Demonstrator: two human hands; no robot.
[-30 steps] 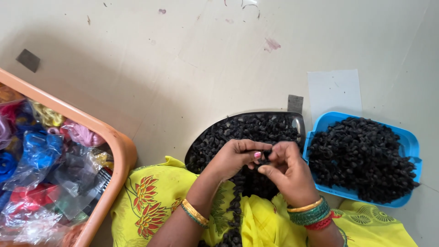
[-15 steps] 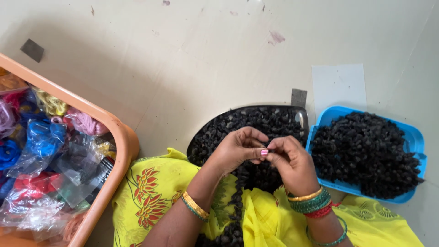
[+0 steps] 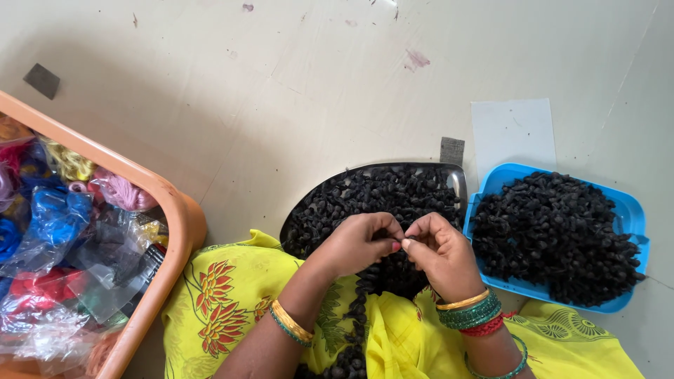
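Note:
My left hand (image 3: 359,242) and my right hand (image 3: 441,254) meet fingertip to fingertip over a metal tray (image 3: 460,179) heaped with small black curled pieces (image 3: 372,196). Both hands pinch the top end of a black strand of joined pieces (image 3: 357,330) that hangs down over my yellow flowered cloth (image 3: 225,302). Gold bangles sit on my left wrist, green and red ones on my right. What lies between the fingertips is too small to make out.
A blue plastic tray (image 3: 632,210) piled with the same black pieces stands to the right. An orange tub (image 3: 179,210) with coloured thread and plastic bags sits at the left. A white paper sheet (image 3: 512,130) lies on the pale floor.
The view has shifted a little. My fingertips stay pinched together on the strand, with only small finger movement.

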